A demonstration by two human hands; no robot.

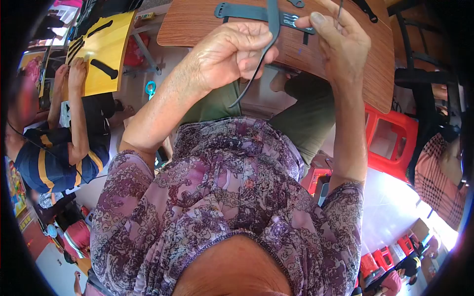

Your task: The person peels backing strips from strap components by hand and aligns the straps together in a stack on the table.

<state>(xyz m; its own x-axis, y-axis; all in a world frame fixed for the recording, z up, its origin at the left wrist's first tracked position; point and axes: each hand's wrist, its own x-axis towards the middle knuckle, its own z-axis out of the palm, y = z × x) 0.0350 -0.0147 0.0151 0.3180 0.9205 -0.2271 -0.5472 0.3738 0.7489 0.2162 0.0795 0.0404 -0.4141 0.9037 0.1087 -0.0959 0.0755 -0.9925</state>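
Note:
My left hand point(234, 49) is closed, with thumb and fingers pinching a dark grey-green strap point(273, 17). Below the pinch, a thin dark tail point(250, 85) curves down over my lap. To the right, my right hand point(343, 44) is raised with its fingers bent and close together. A thin dark strand point(339, 11) shows between those fingers; whether it is a cord or a tool I cannot make out. Behind both hands, a flat dark strap with a slotted end point(242, 11) lies on the wooden table point(190, 22). White marks point(290, 20) show near its right part.
More dark pieces point(366, 10) lie at the table's far right. A red plastic stool point(392, 138) stands to the right. On the left, another person's hands point(74, 74) rest at a yellow table point(101, 59) with black straps. A person in a checked top point(437, 172) sits at right.

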